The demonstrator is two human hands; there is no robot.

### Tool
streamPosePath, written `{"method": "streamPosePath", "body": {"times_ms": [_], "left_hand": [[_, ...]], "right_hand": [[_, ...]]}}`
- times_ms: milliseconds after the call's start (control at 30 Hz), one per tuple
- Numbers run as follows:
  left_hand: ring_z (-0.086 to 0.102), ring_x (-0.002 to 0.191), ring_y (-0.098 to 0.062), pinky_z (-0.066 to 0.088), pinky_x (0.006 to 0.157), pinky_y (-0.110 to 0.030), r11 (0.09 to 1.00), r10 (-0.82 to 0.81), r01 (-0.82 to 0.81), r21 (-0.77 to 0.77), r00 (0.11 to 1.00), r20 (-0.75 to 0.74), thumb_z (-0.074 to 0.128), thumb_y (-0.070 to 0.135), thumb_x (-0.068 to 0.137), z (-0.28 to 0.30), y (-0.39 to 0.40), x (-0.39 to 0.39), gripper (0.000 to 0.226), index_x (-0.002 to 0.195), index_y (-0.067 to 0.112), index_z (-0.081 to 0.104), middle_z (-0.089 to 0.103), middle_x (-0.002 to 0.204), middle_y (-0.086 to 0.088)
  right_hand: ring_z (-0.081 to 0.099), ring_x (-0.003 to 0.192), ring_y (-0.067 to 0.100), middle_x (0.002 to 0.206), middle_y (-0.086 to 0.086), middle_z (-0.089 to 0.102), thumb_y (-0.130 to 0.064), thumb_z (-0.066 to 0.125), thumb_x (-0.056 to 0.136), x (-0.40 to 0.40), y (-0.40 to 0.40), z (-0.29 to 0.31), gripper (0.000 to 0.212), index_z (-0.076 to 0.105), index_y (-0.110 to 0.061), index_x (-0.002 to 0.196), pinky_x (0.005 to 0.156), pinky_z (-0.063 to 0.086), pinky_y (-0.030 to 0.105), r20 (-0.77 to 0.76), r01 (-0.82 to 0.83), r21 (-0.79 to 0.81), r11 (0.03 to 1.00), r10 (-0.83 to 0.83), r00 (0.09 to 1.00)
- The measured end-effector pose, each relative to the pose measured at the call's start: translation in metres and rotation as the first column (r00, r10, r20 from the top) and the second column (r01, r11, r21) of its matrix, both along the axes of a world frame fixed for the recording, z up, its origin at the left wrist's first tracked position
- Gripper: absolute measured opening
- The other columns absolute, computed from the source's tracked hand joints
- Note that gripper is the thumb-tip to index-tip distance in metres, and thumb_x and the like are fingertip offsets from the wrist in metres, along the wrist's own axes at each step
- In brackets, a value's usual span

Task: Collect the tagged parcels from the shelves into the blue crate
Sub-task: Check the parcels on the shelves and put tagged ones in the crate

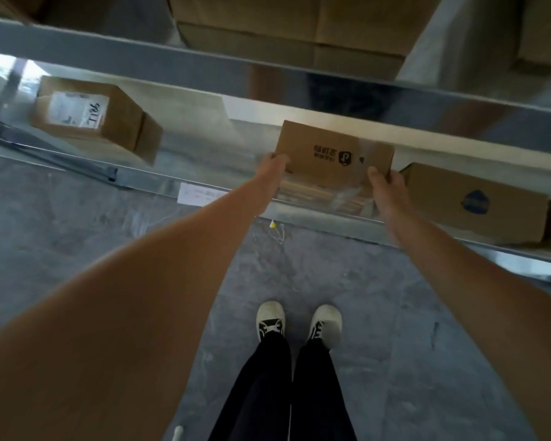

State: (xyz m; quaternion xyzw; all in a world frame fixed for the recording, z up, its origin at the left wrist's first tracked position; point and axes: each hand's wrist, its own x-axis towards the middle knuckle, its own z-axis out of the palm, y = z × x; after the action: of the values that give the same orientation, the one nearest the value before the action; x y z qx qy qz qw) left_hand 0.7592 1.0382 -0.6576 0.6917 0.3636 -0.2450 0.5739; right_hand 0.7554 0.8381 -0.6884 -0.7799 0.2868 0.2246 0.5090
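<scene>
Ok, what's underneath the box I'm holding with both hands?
Below the box is the shiny shelf showing its reflection. Hands cover its lower corners; its underside is hidden.

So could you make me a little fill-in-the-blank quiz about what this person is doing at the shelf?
1. The person grips the small cardboard box with ____ hands, the left hand and right hand at its ends.
2. The box with the white label lies to the held box's ____.
3. The round logo on the box at the right is ____.
4. The person's trousers are ____.

Answers: both; left; blue; black
</scene>
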Motion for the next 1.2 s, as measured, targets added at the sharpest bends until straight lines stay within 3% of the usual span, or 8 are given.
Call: {"method": "streamPosePath", "body": {"times_ms": [100,200,367,567,733,967,1067,1200], "left_hand": [[0.043,0.078,-0.005,0.033,0.063,-0.019,0.964,0.253,-0.248,-0.096,0.967,0.04,0.032,0.025,0.101,0.005,-0.002,-0.012,0.025,0.107,0.012,0.052,0.051,0.094,0.002],[0.05,0.077,-0.008,0.037,0.063,-0.021,0.897,0.408,-0.38,-0.227,0.909,0.089,0.02,0.038,0.104,0.004,0.004,-0.023,0.051,0.121,0.008,0.057,0.058,0.089,0.003],[0.056,0.084,-0.01,0.037,0.073,-0.026,0.924,0.35,-0.319,-0.212,0.928,0.127,0.013,0.045,0.103,0.006,0.016,-0.043,0.057,0.136,0.016,0.05,0.059,0.111,0.002],[0.058,0.104,-0.014,0.038,0.097,-0.039,0.92,0.377,-0.351,-0.173,0.914,0.149,0.021,0.04,0.103,0.005,0.028,-0.049,0.048,0.112,0.018,0.064,0.067,0.107,0.005],[0.06,0.098,-0.011,0.047,0.074,-0.03,0.935,0.327,-0.297,-0.191,0.933,0.15,0.027,0.035,0.101,0.008,0.026,-0.05,0.042,0.112,0.02,0.065,0.067,0.106,0.006],[0.056,0.092,-0.011,0.046,0.092,-0.03,0.966,0.257,-0.251,-0.064,0.957,0.136,0.04,0.028,0.1,0.0,0.019,-0.046,0.026,0.104,0.019,0.064,0.063,0.097,0.005],[0.051,0.086,0.0,0.037,0.072,-0.017,0.974,0.227,-0.225,-0.032,0.952,0.204,0.043,0.013,0.097,-0.004,0.017,-0.045,0.033,0.122,0.026,0.06,0.059,0.093,0.014],[0.054,0.092,-0.006,0.041,0.069,-0.008,0.977,0.188,-0.208,0.054,0.948,0.255,0.044,0.001,0.092,-0.017,0.029,-0.043,0.039,0.124,0.015,0.063,0.061,0.095,0.01]], "right_hand": [[0.051,0.12,0.019,0.13,-0.001,0.054,-0.042,0.051,0.096,0.0,0.003,0.009,0.047,0.049,-0.014,0.135,0.092,0.037,0.028,0.015,0.111,0.099,0.989,-0.113,0.993],[0.058,0.111,0.019,0.121,-0.001,0.063,-0.053,0.055,0.088,-0.004,0.001,0.025,0.048,0.061,-0.02,0.122,0.098,0.046,0.037,0.005,0.267,0.258,0.928,-0.278,0.961],[0.065,0.09,0.018,0.102,0.0,0.07,-0.06,0.045,0.092,-0.016,-0.016,0.041,0.047,0.064,-0.026,0.117,0.083,0.052,0.035,0.013,0.234,0.324,0.917,-0.252,0.968],[0.063,0.097,0.014,0.102,-0.006,0.07,-0.065,0.042,0.091,-0.035,-0.018,0.042,0.044,0.065,-0.029,0.103,0.085,0.042,0.036,-0.021,0.221,0.272,0.937,-0.223,0.974],[0.06,0.107,0.02,0.112,-0.001,0.064,-0.063,0.046,0.09,-0.047,-0.009,0.037,0.051,0.06,-0.023,0.119,0.094,0.048,0.042,-0.103,0.256,0.312,0.915,-0.235,0.967],[0.055,0.113,0.019,0.114,-0.003,0.058,-0.039,0.053,0.096,-0.048,0.003,0.029,0.025,0.056,-0.025,0.117,0.095,0.047,0.037,-0.107,0.243,0.267,0.932,-0.222,0.969],[0.056,0.11,0.015,0.113,-0.006,0.059,-0.031,0.052,0.097,-0.046,0.003,0.023,0.022,0.057,-0.026,0.118,0.098,0.047,0.036,-0.071,0.167,0.253,0.953,-0.154,0.985],[0.054,0.112,0.008,0.118,-0.014,0.06,-0.017,0.049,0.099,-0.045,0.004,0.014,0.036,0.051,-0.033,0.131,0.102,0.043,0.031,0.055,-0.073,0.244,0.967,0.061,0.997]]}}
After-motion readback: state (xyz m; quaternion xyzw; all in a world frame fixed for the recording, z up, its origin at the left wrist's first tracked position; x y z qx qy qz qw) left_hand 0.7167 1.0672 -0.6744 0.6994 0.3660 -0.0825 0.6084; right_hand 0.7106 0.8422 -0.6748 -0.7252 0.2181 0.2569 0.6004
